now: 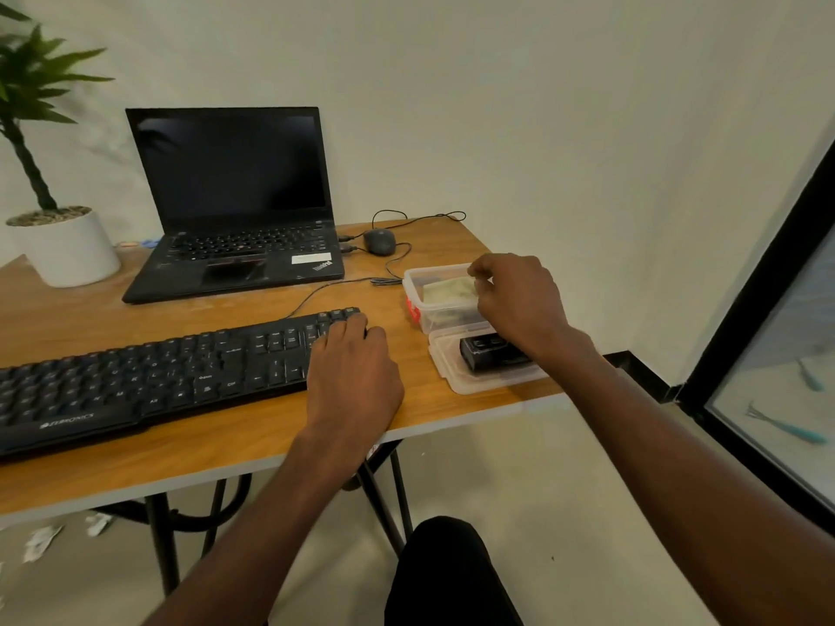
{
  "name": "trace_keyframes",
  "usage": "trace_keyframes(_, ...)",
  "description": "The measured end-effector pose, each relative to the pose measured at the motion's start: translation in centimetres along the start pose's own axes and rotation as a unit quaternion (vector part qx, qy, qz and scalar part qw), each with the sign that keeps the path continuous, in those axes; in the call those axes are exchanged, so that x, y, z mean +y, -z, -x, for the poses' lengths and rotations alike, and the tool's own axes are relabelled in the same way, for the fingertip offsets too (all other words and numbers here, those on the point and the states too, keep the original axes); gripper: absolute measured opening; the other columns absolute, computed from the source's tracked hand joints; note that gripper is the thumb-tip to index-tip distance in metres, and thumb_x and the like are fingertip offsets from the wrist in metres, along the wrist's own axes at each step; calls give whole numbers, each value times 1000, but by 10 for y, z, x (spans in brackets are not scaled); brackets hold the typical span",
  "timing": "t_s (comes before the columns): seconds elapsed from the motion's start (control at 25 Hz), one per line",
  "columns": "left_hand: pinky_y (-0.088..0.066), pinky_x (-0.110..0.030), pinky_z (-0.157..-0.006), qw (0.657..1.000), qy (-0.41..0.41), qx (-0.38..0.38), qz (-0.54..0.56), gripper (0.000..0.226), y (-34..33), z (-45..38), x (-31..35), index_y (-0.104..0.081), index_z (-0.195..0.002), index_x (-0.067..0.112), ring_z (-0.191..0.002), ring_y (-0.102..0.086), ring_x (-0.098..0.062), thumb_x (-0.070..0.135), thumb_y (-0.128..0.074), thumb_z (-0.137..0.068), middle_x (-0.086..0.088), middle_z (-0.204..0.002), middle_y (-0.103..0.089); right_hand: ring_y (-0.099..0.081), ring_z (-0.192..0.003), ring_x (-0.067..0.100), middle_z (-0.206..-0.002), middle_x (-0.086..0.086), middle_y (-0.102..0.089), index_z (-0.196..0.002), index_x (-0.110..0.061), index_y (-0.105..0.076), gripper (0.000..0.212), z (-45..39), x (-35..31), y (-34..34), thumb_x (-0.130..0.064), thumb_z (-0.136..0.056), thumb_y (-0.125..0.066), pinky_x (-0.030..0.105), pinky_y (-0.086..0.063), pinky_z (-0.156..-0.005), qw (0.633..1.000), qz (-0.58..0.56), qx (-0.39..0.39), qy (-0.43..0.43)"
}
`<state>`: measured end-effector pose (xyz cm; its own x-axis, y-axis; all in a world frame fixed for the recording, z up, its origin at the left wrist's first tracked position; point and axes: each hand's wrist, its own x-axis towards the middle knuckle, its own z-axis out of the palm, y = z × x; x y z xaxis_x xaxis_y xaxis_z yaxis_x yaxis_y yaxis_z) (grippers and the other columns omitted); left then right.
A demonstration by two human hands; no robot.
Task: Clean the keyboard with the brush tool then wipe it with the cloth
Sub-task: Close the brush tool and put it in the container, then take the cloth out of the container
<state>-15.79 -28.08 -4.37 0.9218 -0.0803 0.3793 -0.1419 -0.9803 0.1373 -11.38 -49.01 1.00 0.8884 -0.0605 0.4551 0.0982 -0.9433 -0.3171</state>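
A black wired keyboard (149, 381) lies across the front of the wooden desk (226, 449). My left hand (352, 372) rests on its right end, over the number pad, with the fingers loosely bent on the keys. A clear plastic box (418, 305) stands to the right and holds a pale folded cloth (445, 289). My right hand (515, 305) hovers over the box, its fingertips and thumb pinching the cloth's far right edge. In front of the box lies its clear lid (456, 377) with a black, block-shaped tool (488, 354) on it, partly hidden by my right wrist.
A black laptop (235, 219) stands open behind the keyboard, with a wired mouse (379, 241) to its right. A white plant pot (68, 250) sits at the desk's far left. The desk's right edge is just beyond the box. A glass door (777, 363) stands at right.
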Motion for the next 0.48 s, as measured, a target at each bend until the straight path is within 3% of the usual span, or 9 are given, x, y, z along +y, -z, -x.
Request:
trace_keyframes(0.16,-41,-40,-110,1000,-7,9,15,30,6,4,5,-62,-129,22,-127,-50,-20,30,-53,-101,0,-139,-53,-66,-106,31,-119,9,-71,-120,-21,-73,28,-42,1,-8,-29,-93,-70,37,-54,-88,995,50,-79,-22)
trace_keyframes(0.28,-38,-41,-112,996,-10,44,71,34,16,-6,13,-59,-134,27,-127,-52,-18,36,-56,-102,4,-138,-56,-66,-106,30,-117,7,-69,-116,-16,-69,41,-61,0,-16,-37,-84,-84,42,-56,-92,987,79,-137,-21)
trace_keyframes(0.36,-38,-40,-111,991,-6,57,124,32,23,-17,19,-60,-133,29,-125,-53,-16,38,-57,-102,6,-136,-58,-65,-105,31,-115,7,-67,-115,-14,-68,42,-68,-2,-21,-32,-81,-86,43,-56,-93,986,91,-141,-19)
trace_keyframes(0.48,-42,-42,-108,980,-4,59,189,29,26,-31,20,-65,-128,29,-121,-57,-15,37,-62,-101,7,-131,-64,-68,-97,30,-106,7,-73,-102,-16,-74,23,-75,-1,-19,-24,-81,-79,42,-58,-88,989,82,-125,-14)
